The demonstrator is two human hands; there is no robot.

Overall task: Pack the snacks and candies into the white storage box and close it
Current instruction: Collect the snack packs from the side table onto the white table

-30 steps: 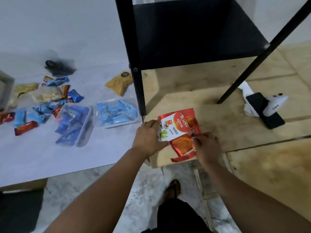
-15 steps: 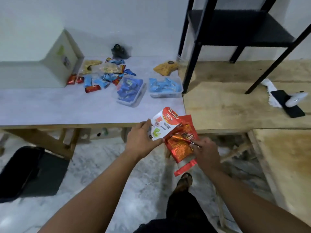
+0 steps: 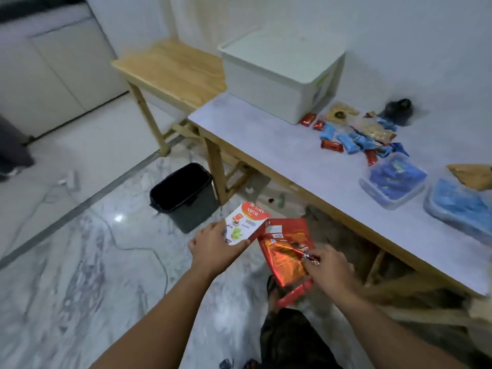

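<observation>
Two hands over marble floor (image 3: pixel 80 262): left hand (image 3: pixel 213 249) grips an Astor box (image 3: pixel 246 225); right hand (image 3: pixel 327 270) pinches a red foil pouch (image 3: pixel 286 251).

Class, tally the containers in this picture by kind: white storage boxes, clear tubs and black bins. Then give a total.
White storage box: 1
Clear tubs: 2
Black bin: 1
Total: 4

Clear plastic tub of blue candies (image 3: pixel 464 206): cut off by the right edge.
Tan snack bag (image 3: pixel 474 175): partly out of view.
Dark object by my wall (image 3: pixel 398 110): too blurred to identify.
</observation>
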